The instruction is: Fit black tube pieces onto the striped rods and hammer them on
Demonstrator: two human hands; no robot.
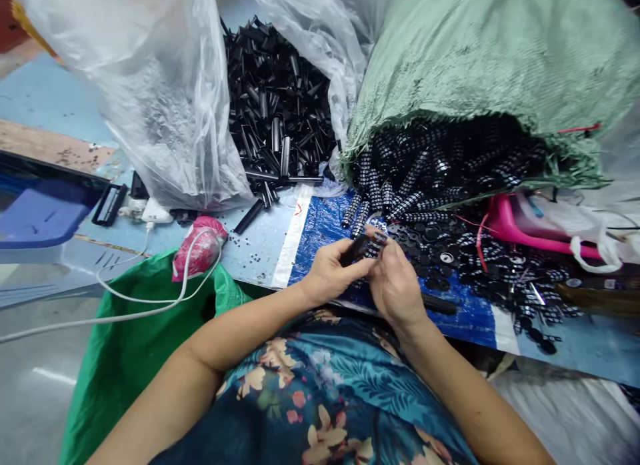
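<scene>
Head view: our left hand (331, 270) grips a black piece (354, 250) over the blue sheet (320, 226), our right hand's (396, 286) fingers pinching its other end; we do best with light, steady pressure from both.

I'm watching a light-blue table (270, 218) | blue-and-white sheet (315, 231) flat along the near edge | clear plastic bag (170, 105) at left, one black tube (249, 217) loose near it | green sack (490, 58) at right, patterned black pieces (361, 217) and dark discs (440, 268) scattered across the sheet
</scene>
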